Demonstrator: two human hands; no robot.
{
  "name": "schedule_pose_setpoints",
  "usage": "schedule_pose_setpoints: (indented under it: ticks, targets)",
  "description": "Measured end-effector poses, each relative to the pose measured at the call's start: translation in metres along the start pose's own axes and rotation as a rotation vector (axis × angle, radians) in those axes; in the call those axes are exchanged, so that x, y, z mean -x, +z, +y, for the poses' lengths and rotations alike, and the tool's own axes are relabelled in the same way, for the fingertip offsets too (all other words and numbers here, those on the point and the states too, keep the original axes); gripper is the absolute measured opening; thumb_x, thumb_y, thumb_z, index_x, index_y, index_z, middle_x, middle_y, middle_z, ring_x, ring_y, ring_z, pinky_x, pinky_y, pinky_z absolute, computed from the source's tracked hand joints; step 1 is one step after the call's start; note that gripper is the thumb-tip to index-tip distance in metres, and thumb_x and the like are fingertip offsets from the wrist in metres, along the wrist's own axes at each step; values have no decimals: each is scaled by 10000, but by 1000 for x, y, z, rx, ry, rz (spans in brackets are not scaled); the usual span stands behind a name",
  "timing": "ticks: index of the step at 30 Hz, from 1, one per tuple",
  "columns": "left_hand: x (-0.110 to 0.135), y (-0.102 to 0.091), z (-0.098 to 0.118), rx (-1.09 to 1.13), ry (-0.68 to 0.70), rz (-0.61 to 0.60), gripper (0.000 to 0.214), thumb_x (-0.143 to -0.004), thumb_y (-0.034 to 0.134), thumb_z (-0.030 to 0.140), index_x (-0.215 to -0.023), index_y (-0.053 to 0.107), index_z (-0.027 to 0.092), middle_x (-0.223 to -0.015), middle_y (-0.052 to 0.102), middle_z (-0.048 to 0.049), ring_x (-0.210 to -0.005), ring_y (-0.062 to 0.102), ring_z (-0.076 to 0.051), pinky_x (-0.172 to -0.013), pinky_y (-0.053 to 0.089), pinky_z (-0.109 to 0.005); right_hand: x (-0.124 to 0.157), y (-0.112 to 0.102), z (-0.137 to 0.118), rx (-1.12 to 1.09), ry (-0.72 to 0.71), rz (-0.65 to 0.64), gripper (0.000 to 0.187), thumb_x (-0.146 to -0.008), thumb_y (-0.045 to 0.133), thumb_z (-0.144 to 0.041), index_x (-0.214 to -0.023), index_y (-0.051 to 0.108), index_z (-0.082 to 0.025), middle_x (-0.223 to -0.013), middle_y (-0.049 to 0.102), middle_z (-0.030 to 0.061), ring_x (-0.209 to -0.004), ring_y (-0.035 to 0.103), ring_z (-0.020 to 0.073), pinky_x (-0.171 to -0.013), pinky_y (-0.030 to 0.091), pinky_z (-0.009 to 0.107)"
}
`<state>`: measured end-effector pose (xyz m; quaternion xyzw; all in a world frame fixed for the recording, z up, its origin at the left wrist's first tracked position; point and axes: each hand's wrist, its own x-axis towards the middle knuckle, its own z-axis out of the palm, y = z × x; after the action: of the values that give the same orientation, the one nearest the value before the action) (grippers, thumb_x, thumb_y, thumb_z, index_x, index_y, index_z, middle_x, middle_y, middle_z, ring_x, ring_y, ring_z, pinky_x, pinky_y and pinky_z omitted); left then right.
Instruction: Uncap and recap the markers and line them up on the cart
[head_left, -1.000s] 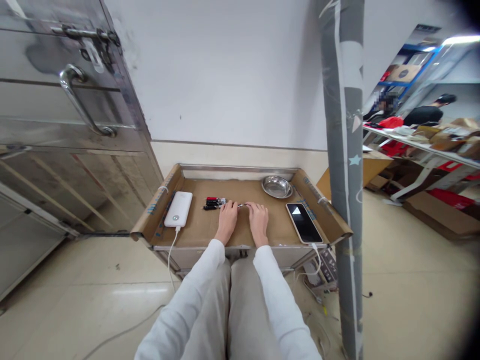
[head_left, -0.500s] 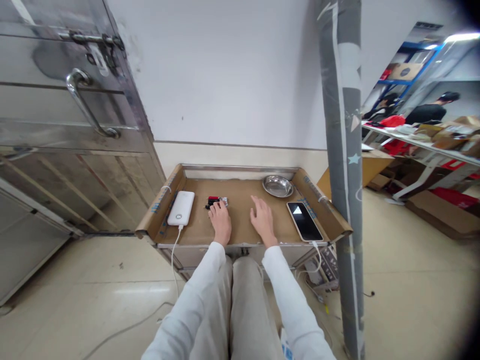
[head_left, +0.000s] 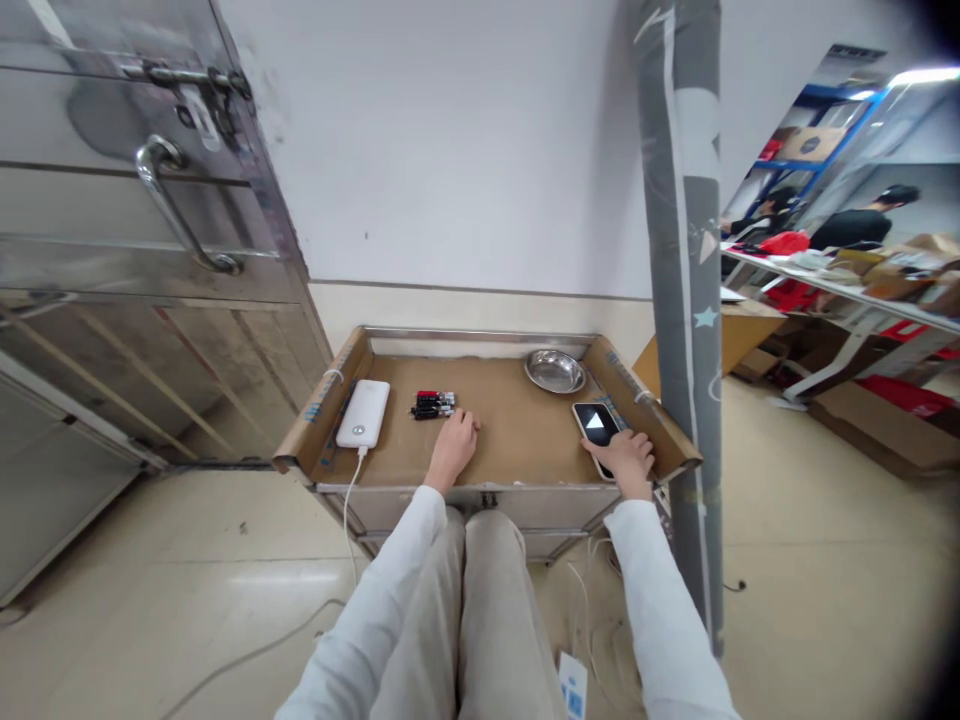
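Observation:
Several pens (head_left: 433,404), black with a red one at the back, lie side by side on the left half of a brown-paper-lined tray top (head_left: 502,440). My left hand (head_left: 454,447) rests on the paper just right of the pens' near end, fingers loosely bent and holding nothing. Over the lower part of a smartphone (head_left: 598,425) lies my right hand (head_left: 630,460), with the thumb at its left edge and the fingers on its right side. The phone lies flat, its dark screen partly covered by the hand.
A white power bank (head_left: 363,415) with a cable lies at the tray's left. A round steel dish (head_left: 555,371) sits at the back right. Beside the tray stands a grey wrapped pole (head_left: 686,300). A metal door (head_left: 150,240) is at left; people sit far right.
My right hand has moved right from the middle of the tray onto the phone. My left hand has shifted slightly right and nearer, off the pens, which show fully now.

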<state>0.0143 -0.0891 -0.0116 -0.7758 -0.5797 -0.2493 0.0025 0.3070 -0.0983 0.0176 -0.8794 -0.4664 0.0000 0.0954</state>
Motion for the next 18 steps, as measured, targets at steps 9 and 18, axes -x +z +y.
schedule_pose_setpoints:
  ticks: [9, 18]
  targets:
    - [-2, 0, 2, -39, -55, 40, 148, -882, 384, 122, -906, 526, 158, -957, 536, -88, -933, 526, -206, -854, 424, -334, 6, 6, -7, -112, 40, -27, 891, -608, 648, -603, -1257, 383, -55, -1270, 434, 266, -1198, 409, 380, -939, 341, 470]
    - [15, -26, -24, -232, -532, 242, 258, -857, 440, 194, -1098, 487, 116, -1093, 492, -148, -1042, 472, -291, -868, 391, -410, 10, 2, -9, -140, -9, -26, 926, -655, 543, -694, -1251, 373, -5, -1238, 434, 304, -1200, 388, 407, -935, 329, 515]
